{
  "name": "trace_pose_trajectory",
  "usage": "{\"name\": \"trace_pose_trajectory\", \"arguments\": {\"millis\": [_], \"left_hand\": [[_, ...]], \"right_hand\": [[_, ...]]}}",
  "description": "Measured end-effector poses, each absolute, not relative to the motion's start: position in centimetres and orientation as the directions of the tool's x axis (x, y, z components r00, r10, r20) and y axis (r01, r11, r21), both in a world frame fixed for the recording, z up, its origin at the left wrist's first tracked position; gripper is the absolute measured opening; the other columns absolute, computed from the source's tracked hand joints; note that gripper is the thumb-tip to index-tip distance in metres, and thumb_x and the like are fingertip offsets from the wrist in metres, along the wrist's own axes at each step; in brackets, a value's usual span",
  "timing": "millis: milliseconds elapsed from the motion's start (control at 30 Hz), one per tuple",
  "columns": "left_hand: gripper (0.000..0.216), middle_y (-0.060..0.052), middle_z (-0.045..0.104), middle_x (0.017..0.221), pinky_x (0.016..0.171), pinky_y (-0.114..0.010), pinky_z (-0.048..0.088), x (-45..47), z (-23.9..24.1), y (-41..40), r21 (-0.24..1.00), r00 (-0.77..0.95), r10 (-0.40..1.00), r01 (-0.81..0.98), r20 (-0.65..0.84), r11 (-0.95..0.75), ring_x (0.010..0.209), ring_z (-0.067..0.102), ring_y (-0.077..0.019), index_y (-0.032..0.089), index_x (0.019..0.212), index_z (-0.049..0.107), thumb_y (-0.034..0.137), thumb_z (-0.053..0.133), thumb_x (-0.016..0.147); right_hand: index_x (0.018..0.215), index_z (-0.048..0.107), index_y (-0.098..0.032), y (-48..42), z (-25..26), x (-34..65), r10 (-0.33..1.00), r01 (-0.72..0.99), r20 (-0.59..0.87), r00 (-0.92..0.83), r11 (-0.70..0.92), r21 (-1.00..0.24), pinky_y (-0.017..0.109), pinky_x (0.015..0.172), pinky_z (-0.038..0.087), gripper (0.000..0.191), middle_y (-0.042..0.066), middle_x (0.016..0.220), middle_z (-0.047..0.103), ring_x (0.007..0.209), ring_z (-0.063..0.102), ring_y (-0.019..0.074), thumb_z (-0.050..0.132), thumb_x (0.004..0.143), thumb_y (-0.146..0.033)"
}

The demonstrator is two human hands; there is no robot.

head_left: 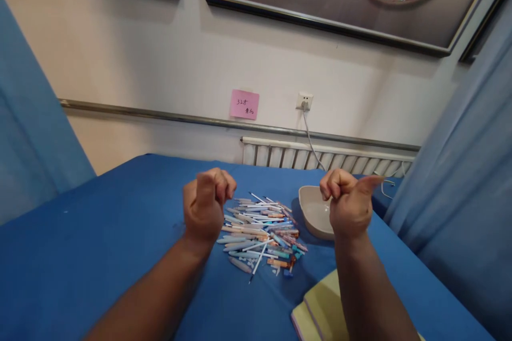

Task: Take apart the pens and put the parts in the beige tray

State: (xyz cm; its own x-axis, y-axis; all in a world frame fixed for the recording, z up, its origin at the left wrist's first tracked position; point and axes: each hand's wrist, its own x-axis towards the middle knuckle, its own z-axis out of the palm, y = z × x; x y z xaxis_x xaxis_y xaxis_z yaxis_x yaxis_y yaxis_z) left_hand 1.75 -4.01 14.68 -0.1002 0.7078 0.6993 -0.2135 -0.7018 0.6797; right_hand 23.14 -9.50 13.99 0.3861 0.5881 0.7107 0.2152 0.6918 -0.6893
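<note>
Both my hands are raised above the blue-covered table (100,245) as loose fists. My left hand (206,205) is curled shut with nothing visible in it, hovering just left of a pile of pens and pen parts (262,232). My right hand (348,202) is also closed, thumb sticking out to the right, in front of a beige bowl (314,212) whose right side it hides. The bowl stands right of the pile. Neither hand touches the pens.
Yellow notebooks or pads (320,311) lie at the near right edge. A radiator (320,157), a wall socket with cable (304,101) and a pink note (244,104) are on the back wall. Blue curtains (464,181) hang on both sides.
</note>
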Motion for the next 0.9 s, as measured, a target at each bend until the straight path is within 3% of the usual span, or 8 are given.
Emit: {"name": "trace_pose_trajectory", "arguments": {"millis": [100,200,900], "left_hand": [[0.066,0.002,0.032,0.039,0.037,-0.024,0.024,2.1,13.6,-0.9,0.871,0.052,0.893,-0.256,0.446,-0.42,0.036,0.029,-0.0085,0.02,0.041,0.029,0.072,0.02,0.082],[0.067,0.003,0.03,0.036,0.035,-0.023,0.018,2.2,12.6,0.7,0.92,0.091,0.945,-0.275,0.313,-0.278,0.033,0.023,-0.0071,0.02,0.041,0.026,0.074,0.021,0.08],[0.063,0.004,0.034,0.038,0.036,-0.023,0.018,3.8,10.6,1.4,0.934,0.156,0.946,-0.265,0.286,-0.238,0.033,0.026,-0.0067,0.02,0.042,0.029,0.068,0.032,0.082]], "right_hand": [[0.046,0.03,-0.021,-6.3,12.5,24.9,0.629,0.157,0.585,0.512,0.601,-0.784,0.025,0.039,0.021,0.066,-0.003,0.042,0.033,0.039,0.029,0.0094,0.009,0.081,-0.074],[0.045,0.03,-0.021,-4.3,11.2,25.9,0.657,0.102,0.498,0.566,0.543,-0.833,0.023,0.038,0.016,0.067,-0.004,0.039,0.032,0.036,0.026,0.0079,0.013,0.082,-0.074],[0.044,0.031,-0.021,-4.1,10.9,23.8,0.688,0.164,0.544,0.48,0.539,-0.826,0.024,0.039,0.022,0.066,-0.004,0.039,0.032,0.037,0.03,0.0081,0.013,0.085,-0.069]]}}
